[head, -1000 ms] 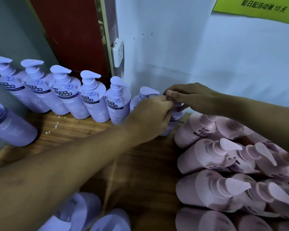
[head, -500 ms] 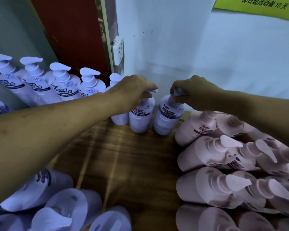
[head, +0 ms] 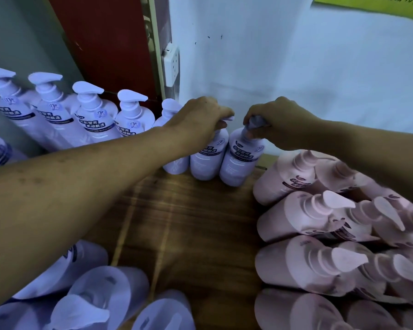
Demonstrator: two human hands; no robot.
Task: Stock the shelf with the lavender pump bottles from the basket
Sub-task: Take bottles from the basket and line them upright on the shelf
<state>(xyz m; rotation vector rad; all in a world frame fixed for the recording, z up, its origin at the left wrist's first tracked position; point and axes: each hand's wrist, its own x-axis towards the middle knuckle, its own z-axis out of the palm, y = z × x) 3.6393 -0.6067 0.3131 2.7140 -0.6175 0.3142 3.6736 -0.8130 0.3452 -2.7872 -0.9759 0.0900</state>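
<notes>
Two lavender pump bottles stand side by side, touching, at the back of a wooden shelf (head: 196, 229), close to a white wall (head: 272, 55); they form the right end of a row of lavender bottles (head: 93, 120) running along the shelf's back edge. The left hand (head: 200, 120) has its fingers curled over the pump of the left bottle (head: 209, 158), grasping it; the right hand (head: 279, 122) has its fingers clenched round the pump of the right bottle (head: 242, 160).

Both bottles stand upright on their bases, long axis vertical, labels facing the camera; the tip of the left one's spout pokes out rightward past the fingers, while the right one's spout is hidden in the grip. The spouts of the others in the row point right.

Each bottle is pale lavender with rounded shoulders, a dark-printed label and a matching pump.

Behind the row's middle is a dark red door panel (head: 105, 44), with a white socket (head: 171, 65) at its frame; a yellow-green sign (head: 379, 5) hangs top right. Pink pump bottles (head: 303, 215) crowd the shelf's right side; more lavender bottles (head: 98, 294) sit at bottom left.
</notes>
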